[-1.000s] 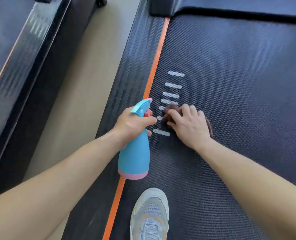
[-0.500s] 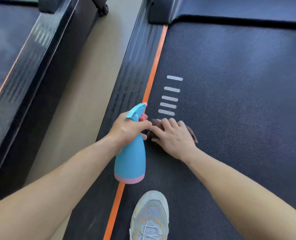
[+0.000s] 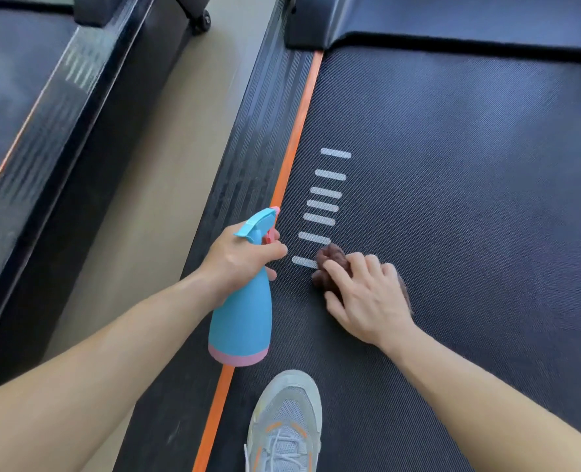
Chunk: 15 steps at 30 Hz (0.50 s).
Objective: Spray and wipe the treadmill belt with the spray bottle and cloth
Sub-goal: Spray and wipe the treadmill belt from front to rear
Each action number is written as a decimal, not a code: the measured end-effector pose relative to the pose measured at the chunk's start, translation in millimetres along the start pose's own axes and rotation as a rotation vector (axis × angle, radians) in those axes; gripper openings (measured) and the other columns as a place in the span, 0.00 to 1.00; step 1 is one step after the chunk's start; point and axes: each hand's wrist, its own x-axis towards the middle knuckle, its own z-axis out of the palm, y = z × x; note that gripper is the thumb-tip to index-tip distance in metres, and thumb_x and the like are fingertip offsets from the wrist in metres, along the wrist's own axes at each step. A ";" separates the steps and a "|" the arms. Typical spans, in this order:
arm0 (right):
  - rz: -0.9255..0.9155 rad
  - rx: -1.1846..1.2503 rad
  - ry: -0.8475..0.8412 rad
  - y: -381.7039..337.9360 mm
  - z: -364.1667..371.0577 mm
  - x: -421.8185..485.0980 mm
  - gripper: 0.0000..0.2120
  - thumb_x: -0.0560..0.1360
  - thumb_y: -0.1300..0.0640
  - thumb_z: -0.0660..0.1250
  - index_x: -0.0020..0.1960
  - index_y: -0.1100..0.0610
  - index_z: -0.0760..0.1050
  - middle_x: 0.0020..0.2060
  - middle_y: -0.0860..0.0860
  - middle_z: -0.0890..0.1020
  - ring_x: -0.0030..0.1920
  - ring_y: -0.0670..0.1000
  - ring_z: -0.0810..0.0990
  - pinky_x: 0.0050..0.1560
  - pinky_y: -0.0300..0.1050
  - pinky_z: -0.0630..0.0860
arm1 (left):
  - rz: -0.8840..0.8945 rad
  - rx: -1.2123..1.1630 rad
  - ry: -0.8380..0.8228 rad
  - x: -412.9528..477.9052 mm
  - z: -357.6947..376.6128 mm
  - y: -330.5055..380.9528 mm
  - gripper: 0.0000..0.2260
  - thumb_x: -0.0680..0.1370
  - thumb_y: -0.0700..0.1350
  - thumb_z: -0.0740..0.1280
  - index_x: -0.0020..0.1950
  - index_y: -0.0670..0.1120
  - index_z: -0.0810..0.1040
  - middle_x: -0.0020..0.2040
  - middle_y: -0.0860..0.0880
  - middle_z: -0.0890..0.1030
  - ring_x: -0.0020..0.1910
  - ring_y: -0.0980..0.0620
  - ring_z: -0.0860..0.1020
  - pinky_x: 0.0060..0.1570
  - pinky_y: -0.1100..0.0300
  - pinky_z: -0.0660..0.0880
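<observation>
My left hand (image 3: 241, 260) grips the neck of a blue spray bottle (image 3: 244, 321) with a pink base, held over the treadmill's left side rail with its nozzle pointing away from me. My right hand (image 3: 367, 298) presses flat on a bunched brown cloth (image 3: 331, 257) lying on the dark treadmill belt (image 3: 452, 165). The cloth pokes out beyond my fingertips, beside the nearest of several white marks (image 3: 326, 199) on the belt. Most of the cloth is hidden under my palm.
An orange stripe (image 3: 295, 141) runs between the belt and the ribbed side rail (image 3: 255, 148). My grey shoe (image 3: 285, 424) stands on the belt near the bottom edge. Left of a beige floor strip (image 3: 166, 148) is a second treadmill (image 3: 26, 131). The motor cover (image 3: 316, 22) closes off the belt's far end.
My right hand slid the cloth along the white marks toward me, then a little to the right, uncovering most marks. The left hand kept the bottle beside it.
</observation>
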 end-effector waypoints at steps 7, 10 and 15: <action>0.074 -0.022 0.070 38.5 1.7 44.6 0.21 0.78 0.44 0.66 0.67 0.51 0.72 0.54 0.58 0.74 0.51 0.62 0.74 0.45 0.58 0.73 | -0.039 0.013 -0.003 -2.8 -0.2 0.9 0.08 0.77 0.45 0.76 0.55 0.49 0.83 0.46 0.52 0.85 0.34 0.50 0.86 0.39 0.60 0.78; 0.315 0.061 0.039 41.9 -1.0 122.8 0.20 0.80 0.44 0.62 0.68 0.52 0.69 0.59 0.61 0.72 0.58 0.64 0.72 0.53 0.62 0.73 | -0.026 -0.001 -0.003 -4.6 -0.3 0.4 0.12 0.75 0.46 0.77 0.58 0.52 0.84 0.49 0.52 0.84 0.33 0.50 0.86 0.43 0.56 0.82; 0.226 0.014 0.091 -3.8 8.3 109.8 0.17 0.79 0.43 0.63 0.62 0.52 0.71 0.56 0.59 0.74 0.55 0.62 0.73 0.48 0.59 0.72 | 0.007 -0.026 -0.009 0.0 -10.8 -2.7 0.20 0.72 0.48 0.76 0.61 0.66 0.82 0.53 0.51 0.85 0.35 0.46 0.87 0.55 0.44 0.84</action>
